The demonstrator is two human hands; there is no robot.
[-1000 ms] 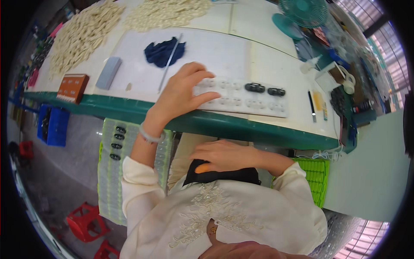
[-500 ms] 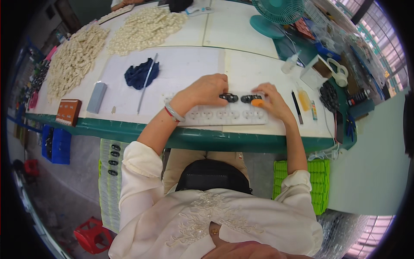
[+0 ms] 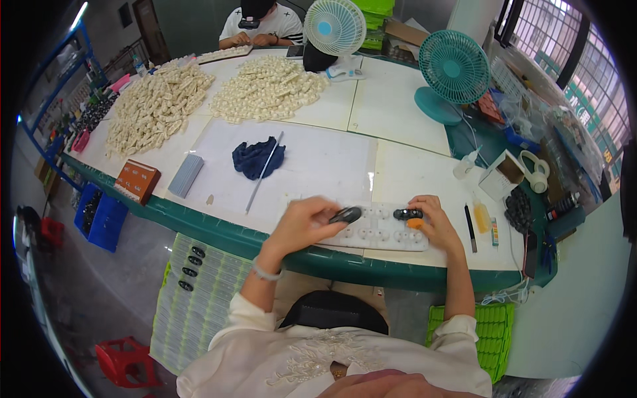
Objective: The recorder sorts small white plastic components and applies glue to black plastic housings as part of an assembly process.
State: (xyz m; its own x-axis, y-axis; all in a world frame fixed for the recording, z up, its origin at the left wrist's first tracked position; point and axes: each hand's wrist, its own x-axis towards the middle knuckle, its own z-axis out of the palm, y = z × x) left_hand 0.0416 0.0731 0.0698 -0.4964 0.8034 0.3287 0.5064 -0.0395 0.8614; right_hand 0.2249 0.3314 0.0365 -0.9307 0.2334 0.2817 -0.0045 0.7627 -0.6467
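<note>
My left hand (image 3: 302,229) is closed on a glossy black oval piece (image 3: 346,215), lifted and tilted over the left part of a white fixture (image 3: 330,241) with rows of round knobs. The hand is slightly blurred. On the fixture's right side, my right hand (image 3: 436,224) curls its fingers around the end of a second black piece (image 3: 403,214), which looks openwork. Something small and orange (image 3: 415,223) sits at my right thumb; whether it is worn or held I cannot make out. The fingertips behind this piece are partly hidden.
Left of the fixture lie a dark blue cloth (image 3: 255,159) with a thin rod, a grey block (image 3: 186,175) and a brown box (image 3: 137,180). Cream piles (image 3: 265,86) stand farther back. Rightward are a black pen (image 3: 470,227), bottles and a green fan (image 3: 454,66). Another person (image 3: 264,30) sits opposite.
The view has tilted up, showing more of the far side. My left hand has lifted its black piece off the fixture. My right hand remains at the other piece.
</note>
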